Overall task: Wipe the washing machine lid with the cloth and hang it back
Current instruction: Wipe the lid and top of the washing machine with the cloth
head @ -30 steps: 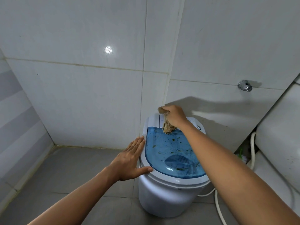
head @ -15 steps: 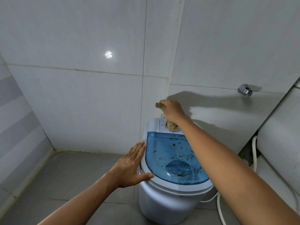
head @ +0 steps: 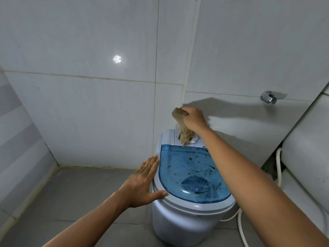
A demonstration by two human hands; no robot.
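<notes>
A small white washing machine [head: 179, 223] stands on the floor in the corner. Its see-through blue lid [head: 188, 168] is shut and speckled with green-brown dirt. My right hand [head: 193, 118] is shut on a bunched beige cloth [head: 185, 136], which hangs from my fist over the white control panel at the lid's far edge; its lower end hangs just above that edge. My left hand [head: 142, 182] lies flat and open against the machine's left rim, thumb on the front edge.
White tiled walls meet in a corner behind the machine. A chrome tap [head: 268, 97] sticks out of the right wall. A white hose [head: 240, 229] runs along the grey floor to the right, beside a large white appliance [head: 308, 157].
My right hand has lifted the cloth up off the lid's far edge toward the wall. My left hand has stayed on the rim.
</notes>
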